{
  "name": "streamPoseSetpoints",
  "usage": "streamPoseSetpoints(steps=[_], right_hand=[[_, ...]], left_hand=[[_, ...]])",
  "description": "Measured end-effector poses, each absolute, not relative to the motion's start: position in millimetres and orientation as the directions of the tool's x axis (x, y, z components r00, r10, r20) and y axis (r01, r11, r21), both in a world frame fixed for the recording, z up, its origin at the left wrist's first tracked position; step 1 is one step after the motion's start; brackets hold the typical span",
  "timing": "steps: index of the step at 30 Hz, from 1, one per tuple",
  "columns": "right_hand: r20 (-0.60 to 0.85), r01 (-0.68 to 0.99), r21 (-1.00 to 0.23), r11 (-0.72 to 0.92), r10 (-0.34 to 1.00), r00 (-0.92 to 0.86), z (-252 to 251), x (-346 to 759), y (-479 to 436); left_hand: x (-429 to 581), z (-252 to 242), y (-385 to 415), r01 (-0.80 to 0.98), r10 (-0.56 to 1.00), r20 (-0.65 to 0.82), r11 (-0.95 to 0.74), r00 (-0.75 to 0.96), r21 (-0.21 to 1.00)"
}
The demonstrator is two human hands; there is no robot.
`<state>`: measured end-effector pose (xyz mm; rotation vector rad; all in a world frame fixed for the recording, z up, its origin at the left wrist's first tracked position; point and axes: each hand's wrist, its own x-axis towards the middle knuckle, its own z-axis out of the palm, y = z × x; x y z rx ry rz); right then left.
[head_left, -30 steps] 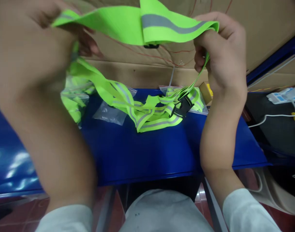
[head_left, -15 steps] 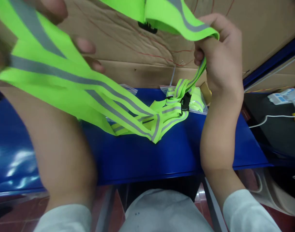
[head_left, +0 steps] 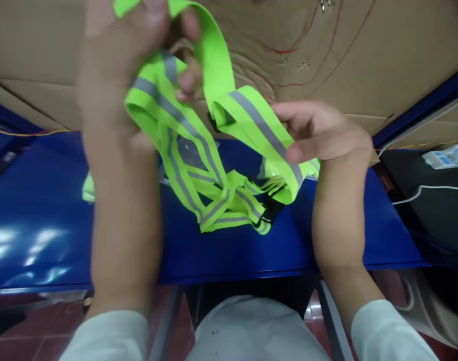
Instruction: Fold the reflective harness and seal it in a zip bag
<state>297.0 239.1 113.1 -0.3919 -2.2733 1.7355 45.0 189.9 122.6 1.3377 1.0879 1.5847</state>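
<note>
A lime-yellow reflective strap vest (head_left: 180, 118) with grey stripes hangs in loops between my hands, its lower part lying on the blue table. My left hand (head_left: 139, 55), blurred by motion, is high up with its fingers wrapped round the gathered straps. Lower and to the right, my right hand (head_left: 319, 130) has a wide strap (head_left: 264, 123) between thumb and fingers. A black buckle (head_left: 274, 208) lies among the straps on the table. Another small dark fitting (head_left: 213, 122) shows at the fold of the raised strap.
Behind the vest lies a clear plastic bag (head_left: 313, 168) with more lime material. The blue table (head_left: 229, 255) runs across the front, backed by cardboard (head_left: 251, 50) with red wires. A white power strip (head_left: 445, 156) and cable are at right. A lime piece (head_left: 88, 188) shows beside my left forearm.
My left hand has moved right, bringing its straps nearer the middle. My right hand has come lower, with the wide strap now hanging from it. The buckle has shifted nearer the table's front.
</note>
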Motion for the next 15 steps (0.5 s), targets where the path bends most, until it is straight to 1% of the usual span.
streamPoseSetpoints(steps=[3,4,5,6,8,9,10,12,14,15], right_hand=[[-0.131,0.183,-0.964,0.191,0.256,-0.958,102.1,286.3,246.5],[-0.154,0.199,-0.964,0.177,0.238,-0.959,97.7,283.5,249.2],[-0.144,0.186,-0.969,0.163,0.240,-0.960,93.4,280.9,251.7],[-0.099,0.141,-0.979,0.149,0.260,-0.961,89.4,278.4,253.8],[0.022,0.015,-0.994,0.109,0.329,-0.944,83.0,272.8,256.3],[0.081,-0.053,-0.995,0.080,0.387,-0.919,80.9,269.4,256.7],[0.130,-0.119,-0.992,0.052,0.464,-0.876,79.7,265.6,256.5],[0.169,-0.198,-0.980,0.024,0.625,-0.762,79.4,257.8,255.5],[0.196,-0.238,-0.970,0.048,0.733,-0.651,81.0,251.7,254.9],[0.224,-0.259,-0.963,0.080,0.773,-0.593,82.3,249.9,255.5]], left_hand=[[53.0,120.6,187.6,-0.048,0.876,0.481,-0.479,0.026,0.876],[50.6,120.7,187.7,-0.021,0.844,0.527,-0.528,0.102,0.849],[47.1,121.3,187.9,0.028,0.816,0.553,-0.565,0.166,0.825],[43.3,122.4,188.2,0.090,0.794,0.569,-0.596,0.216,0.798],[38.0,124.9,188.8,0.184,0.787,0.554,-0.607,0.272,0.773],[37.3,125.7,189.0,0.185,0.801,0.526,-0.585,0.286,0.790],[38.0,125.9,189.3,0.149,0.819,0.492,-0.548,0.294,0.823],[42.2,124.5,190.3,0.011,0.854,0.436,-0.457,0.283,0.889],[46.6,120.9,192.4,-0.084,0.887,0.407,-0.399,0.216,0.913],[47.6,118.6,193.9,-0.092,0.904,0.392,-0.381,0.173,0.920]])
